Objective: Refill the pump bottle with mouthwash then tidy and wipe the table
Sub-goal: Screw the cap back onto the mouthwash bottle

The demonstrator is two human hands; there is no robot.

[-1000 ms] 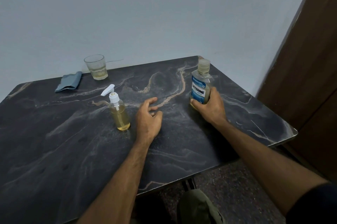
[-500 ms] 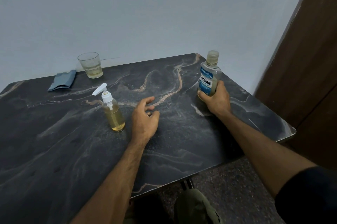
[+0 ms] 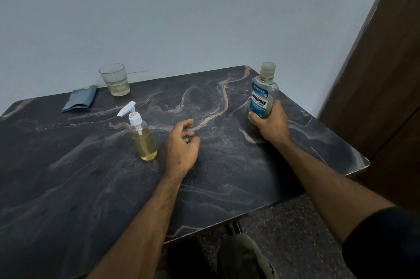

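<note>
A clear pump bottle [image 3: 143, 140] with a white pump and yellowish liquid stands upright on the dark marble table [image 3: 68, 176]. My left hand [image 3: 181, 149] rests just right of it, fingers loosely curled and apart, holding nothing. My right hand [image 3: 271, 124] grips the lower part of a capped Listerine mouthwash bottle [image 3: 263, 94] with a blue label, upright near the table's far right corner. A folded blue-grey cloth [image 3: 79, 101] lies at the back left.
A drinking glass [image 3: 115, 80] with a little pale liquid stands at the back beside the cloth, close to the wall. A brown wooden door [image 3: 386, 74] runs along the right. The table's right edge lies close to my right arm.
My right hand has carried the mouthwash bottle a little farther back and to the right. My left hand has stayed beside the pump bottle.
</note>
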